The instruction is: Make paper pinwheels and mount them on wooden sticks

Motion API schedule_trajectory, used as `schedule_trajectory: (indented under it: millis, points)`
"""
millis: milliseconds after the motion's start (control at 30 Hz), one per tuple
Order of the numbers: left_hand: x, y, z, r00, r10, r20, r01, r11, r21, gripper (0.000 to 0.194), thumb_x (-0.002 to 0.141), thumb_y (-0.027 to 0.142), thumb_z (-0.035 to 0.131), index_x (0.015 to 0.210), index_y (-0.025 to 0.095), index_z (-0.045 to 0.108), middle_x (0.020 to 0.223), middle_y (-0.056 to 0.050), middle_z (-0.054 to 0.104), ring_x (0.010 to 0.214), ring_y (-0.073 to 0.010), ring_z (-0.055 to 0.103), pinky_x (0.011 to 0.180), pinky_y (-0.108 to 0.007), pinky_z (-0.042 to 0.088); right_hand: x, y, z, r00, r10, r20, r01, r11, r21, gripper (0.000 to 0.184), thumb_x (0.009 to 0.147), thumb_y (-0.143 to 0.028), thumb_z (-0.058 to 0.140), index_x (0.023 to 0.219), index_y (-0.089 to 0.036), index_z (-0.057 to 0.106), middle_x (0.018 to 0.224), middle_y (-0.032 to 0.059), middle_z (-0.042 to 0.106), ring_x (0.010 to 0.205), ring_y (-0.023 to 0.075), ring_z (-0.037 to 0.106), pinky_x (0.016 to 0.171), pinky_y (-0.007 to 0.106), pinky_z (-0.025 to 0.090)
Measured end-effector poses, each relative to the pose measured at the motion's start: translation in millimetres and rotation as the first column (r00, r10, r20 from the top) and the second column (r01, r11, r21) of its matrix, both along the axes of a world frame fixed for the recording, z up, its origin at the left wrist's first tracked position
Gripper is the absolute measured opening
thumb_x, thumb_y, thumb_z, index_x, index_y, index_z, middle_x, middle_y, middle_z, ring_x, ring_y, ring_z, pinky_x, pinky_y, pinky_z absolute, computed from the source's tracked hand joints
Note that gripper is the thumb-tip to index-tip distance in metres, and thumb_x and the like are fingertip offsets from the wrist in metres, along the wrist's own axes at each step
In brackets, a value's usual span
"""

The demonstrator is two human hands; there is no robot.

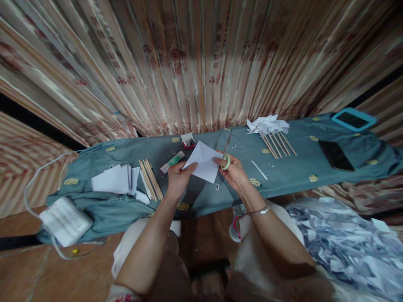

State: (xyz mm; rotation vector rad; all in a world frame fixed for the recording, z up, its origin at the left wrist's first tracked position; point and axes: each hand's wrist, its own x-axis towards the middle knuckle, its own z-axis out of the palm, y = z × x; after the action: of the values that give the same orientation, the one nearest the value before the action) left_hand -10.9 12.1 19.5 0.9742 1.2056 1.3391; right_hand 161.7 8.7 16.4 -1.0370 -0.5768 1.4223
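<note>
Left hand (179,175) pinches white paper (204,161); right hand (233,171) holds scissors (226,155) and, apparently, the paper's corner.

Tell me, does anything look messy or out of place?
Yes: the paper heap at lower right looks messy, its pieces jumbled together. One white strip also lies alone on the cloth, right of the right hand.

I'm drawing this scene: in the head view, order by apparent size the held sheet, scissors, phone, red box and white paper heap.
Largest to smallest:
1. White paper heap
2. Held sheet
3. Phone
4. Red box and scissors: unranked, scissors partly covered
</note>
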Motion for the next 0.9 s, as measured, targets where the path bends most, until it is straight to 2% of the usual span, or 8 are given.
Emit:
schedule_trajectory:
  millis: [100,200,300,400,533,667,800,900]
  points:
    - [9.8,-5.8,1.2,0.962,-0.015,0.273,0.035,0.997,-0.07,0.042,0.052,0.047,0.089,0.071,0.015,0.07,0.071,-0.004,0.072,0.068,-0.0182,0.068,0.068,-0.03,0.053,-4.8,3.5,-0.9,1.0,-0.014,0.016,0.014,1.0,-0.015,0.044,0.045,-0.025,0.092,0.084,-0.022,0.071,0.063,-0.0062,0.065,0.052,0.0085,0.055,0.046,0.02,0.045]
    - [17.6,-10.6,1.8,0.917,-0.027,0.398,0.089,0.987,-0.138,0.052,0.052,0.052,0.09,0.082,0.014,0.069,0.079,-0.008,0.075,0.084,-0.0246,0.073,0.083,-0.038,0.056,-10.2,7.0,-3.7,1.0,-0.002,0.03,0.003,1.0,-0.015,0.046,0.044,-0.027,0.092,0.084,-0.022,0.07,0.062,-0.0068,0.063,0.052,0.0085,0.054,0.047,0.021,0.043]
    - [18.1,-9.9,2.0,0.901,0.018,0.433,0.064,0.983,-0.173,0.052,0.058,0.049,0.088,0.091,0.015,0.067,0.083,-0.008,0.076,0.09,-0.026,0.073,0.087,-0.039,0.056,-15.9,7.0,-6.8,0.998,0.032,0.061,-0.033,0.999,0.022,0.046,0.046,-0.034,0.093,0.083,-0.024,0.068,0.063,-0.0069,0.062,0.053,0.0089,0.054,0.048,0.022,0.043]
    - [11.9,-3.8,3.5,0.881,0.06,0.469,0.024,0.985,-0.171,0.042,0.069,0.042,0.083,0.098,0.016,0.066,0.091,-0.007,0.077,0.092,-0.0229,0.073,0.087,-0.036,0.056,-19.7,-0.2,-9.8,0.99,0.095,0.108,-0.105,0.991,0.087,0.044,0.054,-0.05,0.089,0.079,-0.023,0.065,0.064,-0.0047,0.062,0.055,0.0097,0.054,0.05,0.022,0.043]
    - [1.4,6.8,6.6,0.854,0.137,0.502,-0.048,0.981,-0.186,0.032,0.078,0.039,0.077,0.098,0.017,0.064,0.091,-0.006,0.076,0.088,-0.0196,0.073,0.082,-0.031,0.057,-24.3,-20.3,-16.1,0.947,0.237,0.215,-0.268,0.955,0.13,0.055,0.066,-0.067,0.075,0.094,-0.021,0.068,0.072,0.0014,0.069,0.062,0.0127,0.059,0.053,0.024,0.043]
    - [-2.9,13.4,6.9,0.85,0.184,0.494,-0.09,0.974,-0.208,0.033,0.082,0.043,0.073,0.097,0.016,0.063,0.087,-0.006,0.075,0.082,-0.0187,0.072,0.081,-0.032,0.057,-30.8,-37.6,-26.4,0.834,0.439,0.334,-0.495,0.863,0.104,0.054,0.065,-0.065,0.078,0.094,-0.022,0.069,0.074,0.0015,0.069,0.066,0.0135,0.059,0.058,0.025,0.045]
    - [0.4,15.3,5.9,0.84,0.19,0.509,-0.09,0.972,-0.215,0.035,0.082,0.044,0.073,0.098,0.015,0.062,0.086,-0.006,0.075,0.084,-0.0199,0.073,0.086,-0.036,0.057,-36.2,-40.7,-36.2,0.795,0.51,0.33,-0.555,0.83,0.054,0.056,0.064,-0.061,0.08,0.1,-0.021,0.069,0.074,-0.0003,0.067,0.064,0.0115,0.056,0.059,0.024,0.044]
    - [3.6,16.4,6.0,0.831,0.198,0.519,-0.091,0.97,-0.225,0.032,0.082,0.043,0.073,0.096,0.016,0.062,0.082,-0.005,0.074,0.085,-0.0201,0.074,0.084,-0.034,0.057,-38.4,-38.1,-41.5,0.777,0.535,0.331,-0.579,0.815,0.041,0.055,0.065,-0.059,0.08,0.101,-0.02,0.069,0.073,-0.0006,0.066,0.063,0.0112,0.055,0.06,0.024,0.044]
